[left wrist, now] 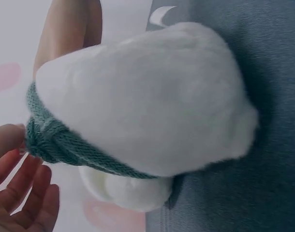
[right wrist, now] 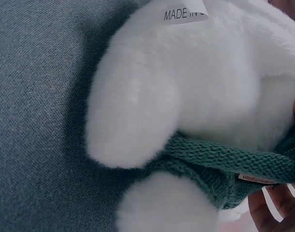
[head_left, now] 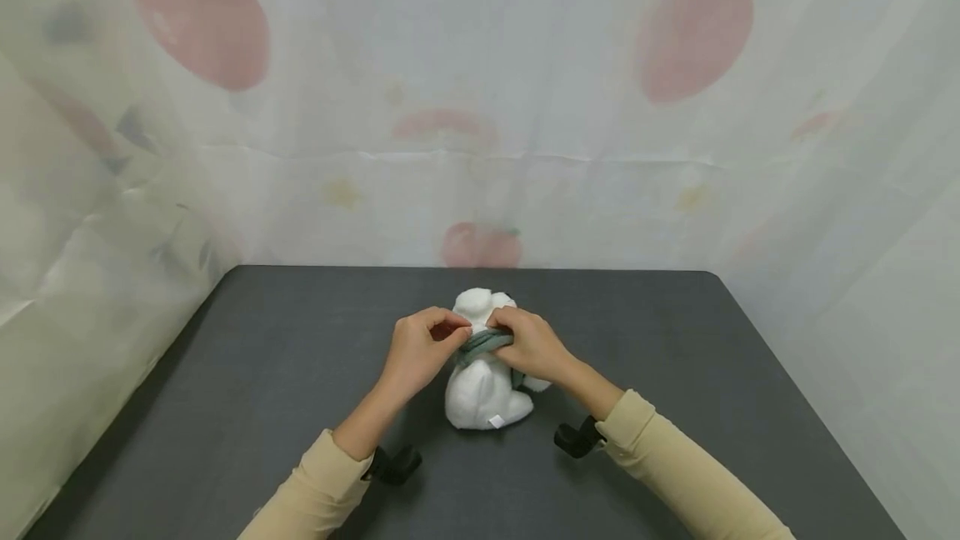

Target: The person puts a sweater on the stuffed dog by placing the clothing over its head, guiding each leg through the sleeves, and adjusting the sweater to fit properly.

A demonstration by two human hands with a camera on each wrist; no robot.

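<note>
White plush toy [head_left: 483, 394] sits upright at mid-bench [head_left: 225, 373], a green knitted scarf [head_left: 483, 342] wrapped around its neck. Left hand [head_left: 420, 350] and right hand [head_left: 528, 342] each pinch the scarf, fingers curled, meeting above the toy's back.

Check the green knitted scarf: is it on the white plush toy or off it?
On. The green knitted scarf wraps the white plush toy, with the left hand and right hand pinching it.

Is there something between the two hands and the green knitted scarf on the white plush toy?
Nothing visible. The left hand and the right hand both already pinch the green scarf around the white plush toy on the dark table.
</note>
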